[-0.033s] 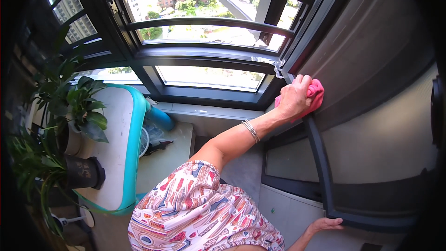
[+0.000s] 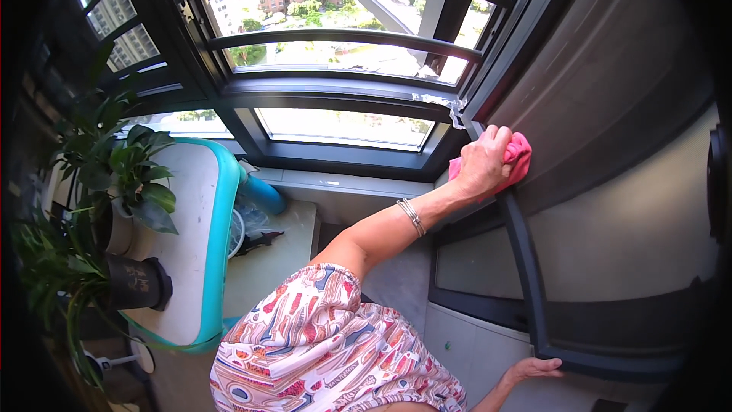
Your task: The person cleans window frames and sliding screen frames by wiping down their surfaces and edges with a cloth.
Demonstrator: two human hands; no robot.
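Observation:
My left hand (image 2: 485, 164) is closed around a bunched pink cloth (image 2: 518, 159) and presses it against the upper part of a dark window sash frame (image 2: 526, 259). The sash stands swung inward on the right, with a greyish glass or mesh panel (image 2: 618, 244) in it. A silver bracelet (image 2: 412, 217) circles my left wrist. At the sash's lower corner my right hand (image 2: 534, 368) touches the frame edge, fingers stretched out and palm turned up. Part of that hand's grip is hard to make out.
At left, a white table with a turquoise rim (image 2: 221, 221) bears potted plants (image 2: 137, 282). Beside it are a blue cylinder (image 2: 263, 194) and a white-rimmed container (image 2: 238, 233). Dark bars (image 2: 351, 37) cross the window ahead. Torn clear film (image 2: 456, 111) hangs at its corner.

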